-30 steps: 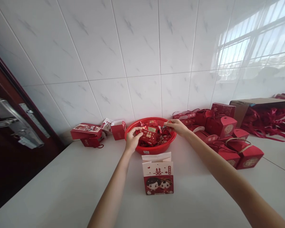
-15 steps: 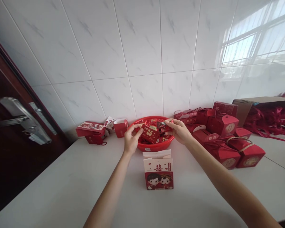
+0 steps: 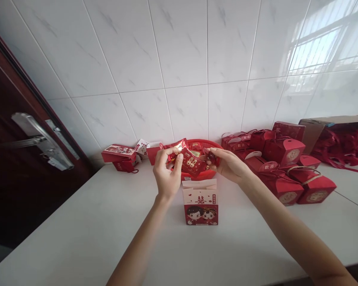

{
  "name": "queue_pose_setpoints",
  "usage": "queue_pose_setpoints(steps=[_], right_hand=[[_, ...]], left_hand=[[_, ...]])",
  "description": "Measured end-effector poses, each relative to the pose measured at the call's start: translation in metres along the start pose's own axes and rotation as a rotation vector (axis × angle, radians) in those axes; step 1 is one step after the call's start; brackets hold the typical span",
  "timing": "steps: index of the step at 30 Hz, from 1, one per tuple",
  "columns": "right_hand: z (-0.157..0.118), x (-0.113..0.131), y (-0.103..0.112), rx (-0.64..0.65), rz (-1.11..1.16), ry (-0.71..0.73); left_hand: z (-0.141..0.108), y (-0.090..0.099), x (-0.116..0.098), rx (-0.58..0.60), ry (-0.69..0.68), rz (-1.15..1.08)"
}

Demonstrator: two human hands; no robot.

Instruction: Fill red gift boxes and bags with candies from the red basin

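Note:
Above the front of a red plastic basket (image 3: pixel 210 174), my left hand (image 3: pixel 168 171) pinches red candy packets (image 3: pixel 191 162), one printed with a gold double-happiness sign. My right hand (image 3: pixel 228 163) is closed on a small dark red wrapped candy (image 3: pixel 211 157) over the basket's right side. More wrapped sweets (image 3: pixel 197 147) lie in the basket, partly hidden by both hands. Just in front of it stands a white and red gift box (image 3: pixel 201 206) with two cartoon faces, its top flaps up and open.
Several red gift boxes (image 3: pixel 286 186) cluster on the right, beside a cardboard carton (image 3: pixel 312 133) with red ribbons (image 3: pixel 340 147). More small boxes (image 3: pixel 121 157) sit at the left by the tiled wall (image 3: pixel 131 59). A dark door (image 3: pixel 18 167) is at far left.
My left hand has lifted the packets nearer, and a second shiny red packet now shows behind the first. My right hand has come up with a small candy. The view has shifted slightly.

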State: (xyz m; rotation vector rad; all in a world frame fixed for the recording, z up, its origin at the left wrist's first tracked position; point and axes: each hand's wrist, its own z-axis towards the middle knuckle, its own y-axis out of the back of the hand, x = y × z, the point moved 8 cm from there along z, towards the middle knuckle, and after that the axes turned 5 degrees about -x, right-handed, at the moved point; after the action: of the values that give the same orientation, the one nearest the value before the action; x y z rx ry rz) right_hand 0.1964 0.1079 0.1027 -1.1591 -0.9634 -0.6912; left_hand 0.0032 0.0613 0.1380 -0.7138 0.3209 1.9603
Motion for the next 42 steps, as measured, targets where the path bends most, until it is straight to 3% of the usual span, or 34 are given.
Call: queue_pose_setpoints(steps=[5, 9, 13, 15, 18, 21, 25, 32, 39, 42], right_hand=[[-0.016, 0.007, -0.006, -0.056, -0.07, 0.09], [-0.026, 0.01, -0.012, -0.067, -0.226, 0.178], [-0.039, 0.03, -0.002, -0.142, -0.364, 0.346], [-0.049, 0.046, 0.006, -0.188, -0.459, 0.458], [-0.063, 0.067, 0.013, -0.242, -0.671, 0.607], [-0.075, 0.074, 0.007, -0.227, -0.876, 0.747], [-0.086, 0.064, -0.017, -0.175, -1.182, 0.916], [-0.092, 0.043, -0.049, -0.115, -1.459, 1.111], [-0.083, 0.03, -0.062, 0.003, -1.627, 1.147], [-0.074, 0.024, -0.069, 0.077, -1.695, 1.096]], left_hand=[[-0.005, 0.004, -0.024, -0.057, -0.098, -0.019], [-0.013, 0.001, -0.036, -0.028, -0.053, -0.104], [-0.009, 0.01, -0.038, 0.015, 0.047, -0.202], [-0.005, 0.018, -0.031, 0.09, 0.14, -0.212], [-0.005, 0.023, -0.02, 0.321, 0.252, -0.161], [-0.017, 0.023, -0.016, 0.556, 0.271, -0.027], [-0.044, 0.013, -0.016, 0.79, 0.252, 0.139], [-0.068, -0.001, -0.033, 0.891, -0.051, 0.221], [-0.069, -0.003, -0.031, 0.87, 0.06, 0.131], [-0.068, -0.008, -0.026, 0.843, 0.085, 0.121]])
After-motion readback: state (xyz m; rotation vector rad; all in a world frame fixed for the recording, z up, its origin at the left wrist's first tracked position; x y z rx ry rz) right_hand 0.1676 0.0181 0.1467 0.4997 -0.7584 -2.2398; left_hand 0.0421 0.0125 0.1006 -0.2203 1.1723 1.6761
